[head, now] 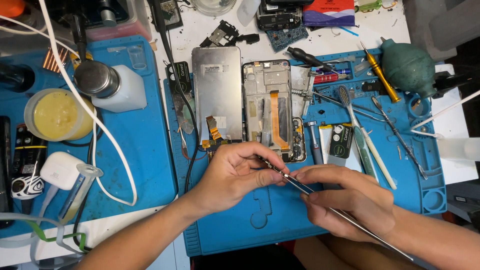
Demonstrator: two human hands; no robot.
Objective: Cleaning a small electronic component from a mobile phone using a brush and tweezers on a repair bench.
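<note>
My right hand (350,200) grips long metal tweezers (345,215) that run from the lower right up to the left. My left hand (235,175) pinches at the tweezers' tip, fingers curled; what sits between them is too small to see. Both hands hover over the blue work mat (260,220), just below an opened phone frame (272,107) with an orange flex cable. To its left lies the detached screen panel (217,92), back side up, with its own small flex connector.
A toothbrush (357,125), picks and a yellow-handled screwdriver (380,75) lie on the mat's right side beside a green air blower (407,67). On the left stand a white pump bottle (112,85), a jar of yellow paste (57,115) and white cables.
</note>
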